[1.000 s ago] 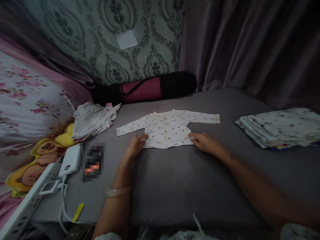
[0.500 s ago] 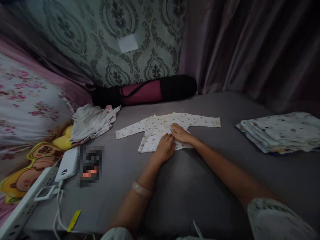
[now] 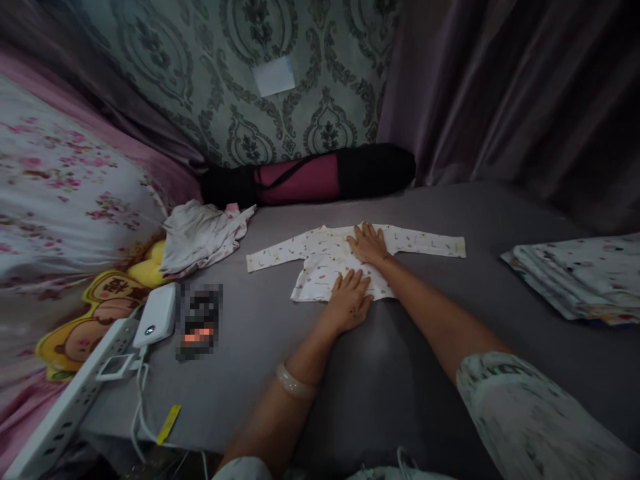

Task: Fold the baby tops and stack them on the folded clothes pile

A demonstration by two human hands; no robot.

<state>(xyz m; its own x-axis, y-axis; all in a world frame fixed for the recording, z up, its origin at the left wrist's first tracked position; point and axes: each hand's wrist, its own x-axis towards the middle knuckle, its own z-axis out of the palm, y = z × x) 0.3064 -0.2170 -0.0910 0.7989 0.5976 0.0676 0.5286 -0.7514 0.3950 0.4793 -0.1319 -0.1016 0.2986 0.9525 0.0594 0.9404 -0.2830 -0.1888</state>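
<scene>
Shirt lies flat, long axis nine to three o'clock, neckline toward twelve; left hand and right hand rest palm-down on it, fingers slightly spread.

"What sort of place is this?"
"A home, by the look of it: damask-patterned wallpaper, heavy purplish curtains and a pink-flowered cloth."
"Anything else homely?"
"A yellow cartoon figure beside a power strip, and a small printed shirt lying flat on a grey cloth-covered surface."
</scene>
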